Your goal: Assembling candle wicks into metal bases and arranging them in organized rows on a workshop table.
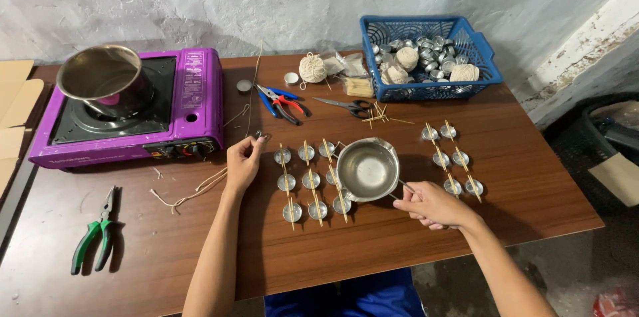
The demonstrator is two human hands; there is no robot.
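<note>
My right hand (429,205) grips the handle of a small steel saucepan (367,169), which hangs over several small metal cups (305,181) set in rows on the wooden table (373,244). Thin wooden sticks (310,184) lie across the cups. A second group of metal cups (451,158) with sticks sits to the right of the pan. My left hand (243,160) is left of the cup rows, its fingertips pinching a small metal piece at the end of a pale string (196,192).
A purple portable gas stove (193,101) with a steel pot (103,77) stands at the back left. Green-handled pliers (96,230) lie front left. Red-and-blue pliers (283,103), scissors (346,105), a twine ball (311,67) and a blue basket (479,44) of cups and twine sit behind.
</note>
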